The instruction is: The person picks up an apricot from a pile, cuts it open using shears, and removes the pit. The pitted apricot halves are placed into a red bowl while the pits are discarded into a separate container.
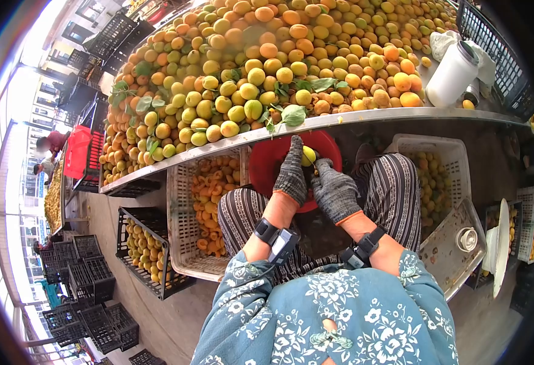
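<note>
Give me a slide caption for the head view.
Seated worker's gloved left hand and right hand hold one yellow fruit over a red basin, beneath a table heaped with apricots.

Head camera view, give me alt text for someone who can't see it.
A seated person's gloved left hand and right hand hold a yellow-green apricot over a red basin, below a metal table heaped with apricots; a white crate of halved apricots stands to the left.
</note>
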The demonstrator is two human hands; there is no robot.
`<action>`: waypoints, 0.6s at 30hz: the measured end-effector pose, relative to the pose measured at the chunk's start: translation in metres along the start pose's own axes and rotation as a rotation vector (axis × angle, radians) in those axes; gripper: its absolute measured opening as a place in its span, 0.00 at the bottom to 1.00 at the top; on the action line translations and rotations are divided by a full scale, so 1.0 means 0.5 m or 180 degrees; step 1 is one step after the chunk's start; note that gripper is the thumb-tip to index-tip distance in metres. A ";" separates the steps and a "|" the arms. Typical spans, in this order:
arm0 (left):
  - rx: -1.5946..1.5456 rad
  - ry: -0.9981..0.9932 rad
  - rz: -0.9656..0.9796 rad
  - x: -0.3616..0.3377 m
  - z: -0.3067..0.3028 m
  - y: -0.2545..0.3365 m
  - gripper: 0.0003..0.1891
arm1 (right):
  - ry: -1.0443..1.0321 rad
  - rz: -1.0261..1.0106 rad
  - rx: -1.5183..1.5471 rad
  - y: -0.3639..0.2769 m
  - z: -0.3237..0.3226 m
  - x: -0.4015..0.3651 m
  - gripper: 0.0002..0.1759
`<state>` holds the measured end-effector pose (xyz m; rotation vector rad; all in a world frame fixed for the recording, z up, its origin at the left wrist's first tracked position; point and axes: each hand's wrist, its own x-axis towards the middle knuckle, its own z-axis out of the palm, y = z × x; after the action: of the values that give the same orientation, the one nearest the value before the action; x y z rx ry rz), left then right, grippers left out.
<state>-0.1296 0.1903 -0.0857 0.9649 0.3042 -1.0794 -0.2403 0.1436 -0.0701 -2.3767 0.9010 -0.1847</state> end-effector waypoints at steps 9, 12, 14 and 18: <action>-0.0210 0.0020 0.0364 -0.016 0.016 -0.015 0.18 | -0.0100 0.0332 0.0657 -0.009 0.023 0.004 0.19; -0.0206 -0.0064 0.0302 -0.013 0.012 -0.016 0.16 | 0.0077 0.0411 0.1325 -0.014 0.030 -0.003 0.21; -0.0244 -0.0127 0.0223 -0.004 0.009 -0.021 0.15 | -0.0092 0.0659 0.1679 -0.019 0.021 -0.006 0.20; -0.0245 -0.0147 0.0441 0.022 0.008 -0.037 0.12 | 0.0125 0.0607 0.2005 0.013 0.068 -0.004 0.18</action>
<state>-0.1409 0.1783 -0.0997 0.8782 0.2358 -0.9554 -0.2344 0.1570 -0.1014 -1.7037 0.9167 -0.3782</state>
